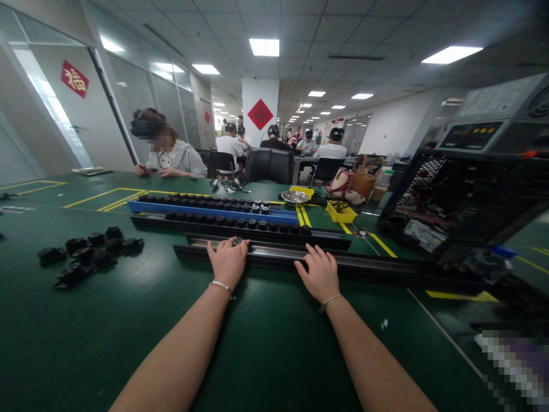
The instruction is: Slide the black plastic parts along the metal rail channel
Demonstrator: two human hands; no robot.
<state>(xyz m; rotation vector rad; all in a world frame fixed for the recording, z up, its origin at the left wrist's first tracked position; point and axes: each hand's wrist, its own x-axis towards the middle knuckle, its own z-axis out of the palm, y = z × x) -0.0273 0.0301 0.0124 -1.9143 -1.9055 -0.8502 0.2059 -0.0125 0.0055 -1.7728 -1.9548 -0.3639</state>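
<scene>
A long black metal rail [274, 255] with a shiny inner channel lies across the table in front of me. My left hand [229, 264] is over its left part, closed on a small black socket module [237, 241] held between thumb and fingers at the channel. The fingers partly hide that module. Further right, my right hand [321, 273] rests on the same rail with its fingers spread and nothing in them. Behind it lie a black rail [146, 222] and a blue rail [206, 212], with rows of similar black modules along them.
Loose black modules [92, 252] are piled on the green table at left. A metal bowl [295, 197] and a yellow tray [342, 213] stand behind the rails. An open computer case [412, 200] rises at right. A co-worker [171, 151] sits across at left.
</scene>
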